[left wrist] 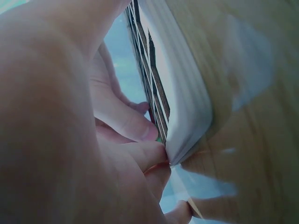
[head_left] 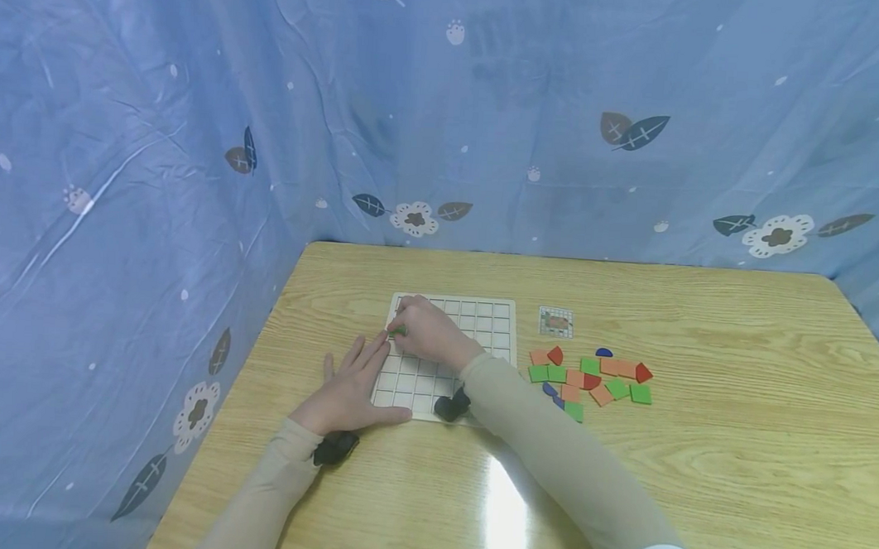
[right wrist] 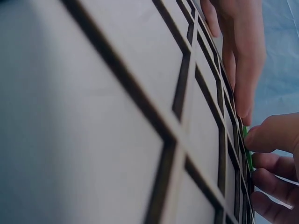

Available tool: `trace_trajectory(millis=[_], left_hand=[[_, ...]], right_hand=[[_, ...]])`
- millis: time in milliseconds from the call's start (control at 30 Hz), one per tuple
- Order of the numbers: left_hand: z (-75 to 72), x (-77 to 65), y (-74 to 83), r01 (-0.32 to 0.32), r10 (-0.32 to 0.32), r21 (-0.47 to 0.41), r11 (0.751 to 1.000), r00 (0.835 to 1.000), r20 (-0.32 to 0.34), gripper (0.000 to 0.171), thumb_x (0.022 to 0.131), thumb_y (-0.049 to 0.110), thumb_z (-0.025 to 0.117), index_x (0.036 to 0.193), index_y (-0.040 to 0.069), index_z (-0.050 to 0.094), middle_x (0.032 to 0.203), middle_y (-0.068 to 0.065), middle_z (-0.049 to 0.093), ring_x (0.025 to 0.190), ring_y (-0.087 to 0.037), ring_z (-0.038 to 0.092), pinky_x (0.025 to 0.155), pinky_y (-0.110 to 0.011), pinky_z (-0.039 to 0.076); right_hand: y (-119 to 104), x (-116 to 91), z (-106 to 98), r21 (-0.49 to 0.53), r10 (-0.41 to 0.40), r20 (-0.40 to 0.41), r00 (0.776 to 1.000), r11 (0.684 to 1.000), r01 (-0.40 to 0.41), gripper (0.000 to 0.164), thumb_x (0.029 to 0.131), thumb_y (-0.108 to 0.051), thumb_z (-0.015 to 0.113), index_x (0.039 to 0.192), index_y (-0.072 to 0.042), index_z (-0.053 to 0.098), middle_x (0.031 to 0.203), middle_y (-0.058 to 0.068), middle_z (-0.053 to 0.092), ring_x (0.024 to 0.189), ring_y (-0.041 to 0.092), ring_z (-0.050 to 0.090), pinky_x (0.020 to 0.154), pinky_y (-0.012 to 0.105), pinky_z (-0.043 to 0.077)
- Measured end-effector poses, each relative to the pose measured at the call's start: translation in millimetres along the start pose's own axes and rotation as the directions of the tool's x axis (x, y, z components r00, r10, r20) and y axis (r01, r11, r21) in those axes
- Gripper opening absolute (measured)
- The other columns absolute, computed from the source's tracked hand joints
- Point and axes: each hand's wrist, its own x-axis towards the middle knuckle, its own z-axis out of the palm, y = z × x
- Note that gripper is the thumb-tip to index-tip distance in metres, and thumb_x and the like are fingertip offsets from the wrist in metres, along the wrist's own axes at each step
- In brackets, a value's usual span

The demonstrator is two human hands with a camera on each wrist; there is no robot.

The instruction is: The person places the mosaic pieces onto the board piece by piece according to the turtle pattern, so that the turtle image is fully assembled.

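A white grid board with raised dividers lies on the table. Over its left columns my right hand pinches a green tile between thumb and fingers, low at the left edge. In the right wrist view only a thin strip of this green tile shows, upright against the grid. My left hand rests along the board's left side with fingers straight and the thumb over the near corner. Its fingertips lie close beside the right hand's fingers. Part of the board is hidden under the right hand and forearm.
Right of the board lie loose green squares, orange squares, red wedge pieces and blue half-round pieces. Behind them is a small printed card. A blue patterned curtain hangs behind and left of the wooden table.
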Motion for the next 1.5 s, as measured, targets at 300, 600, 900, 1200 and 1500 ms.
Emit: trace_trajectory(millis=[300,600,900,1200,1500], left_hand=[[0.1,0.5,0.8,0.006,-0.006,0.000,1.000,1.000,0.000,0.122,0.083,0.076,0.070,0.167,0.005,0.018,0.177,-0.006,0.006,0.161,-0.045,0.005,0.111,-0.087,0.002],[-1.3,0.2,2.4,0.026,-0.026,-0.011,1.000,1.000,0.003,0.122,0.082,0.073,0.072,0.167,0.005,0.018,0.177,-0.007,0.008,0.161,-0.044,0.003,0.112,-0.086,0.000],[0.0,1.1,2.1,0.034,-0.034,0.001,0.999,0.999,-0.001,0.122,0.082,0.075,0.072,0.167,0.006,0.019,0.177,-0.006,0.009,0.161,-0.044,0.006,0.112,-0.086,0.003],[0.1,1.4,2.8,0.036,-0.036,-0.004,0.999,0.999,0.002,0.122,0.081,0.075,0.072,0.167,0.006,0.018,0.177,-0.006,0.008,0.161,-0.044,0.005,0.113,-0.085,0.001],[0.5,0.7,2.7,0.028,-0.028,-0.005,1.000,1.000,-0.009,0.122,0.081,0.074,0.073,0.167,0.005,0.020,0.177,-0.006,0.008,0.161,-0.044,0.005,0.113,-0.085,0.001]], right_hand=[[8,-6,-1,0.085,0.056,-0.044,0.997,0.995,-0.053,0.029,0.094,-0.010,0.070,0.123,-0.010,0.077,0.125,0.007,0.071,0.123,0.024,0.062,0.110,0.038,0.050],[17,-22,-11,0.107,0.104,-0.081,0.991,0.990,-0.095,0.032,0.093,-0.015,0.075,0.125,-0.011,0.075,0.125,0.008,0.072,0.128,0.029,0.061,0.113,0.044,0.047],[16,-39,-24,0.115,0.145,-0.083,0.986,0.984,-0.135,0.028,0.097,-0.021,0.072,0.123,-0.012,0.076,0.129,0.008,0.070,0.136,0.032,0.055,0.117,0.048,0.043],[13,-61,-32,0.057,0.136,-0.104,0.985,0.990,-0.131,0.028,0.096,-0.023,0.071,0.120,-0.009,0.076,0.126,0.009,0.069,0.126,0.029,0.061,0.110,0.045,0.050],[14,-82,-36,0.054,0.166,-0.102,0.981,0.985,-0.162,0.030,0.095,-0.022,0.071,0.121,-0.008,0.075,0.126,0.010,0.067,0.124,0.029,0.059,0.105,0.044,0.053]])
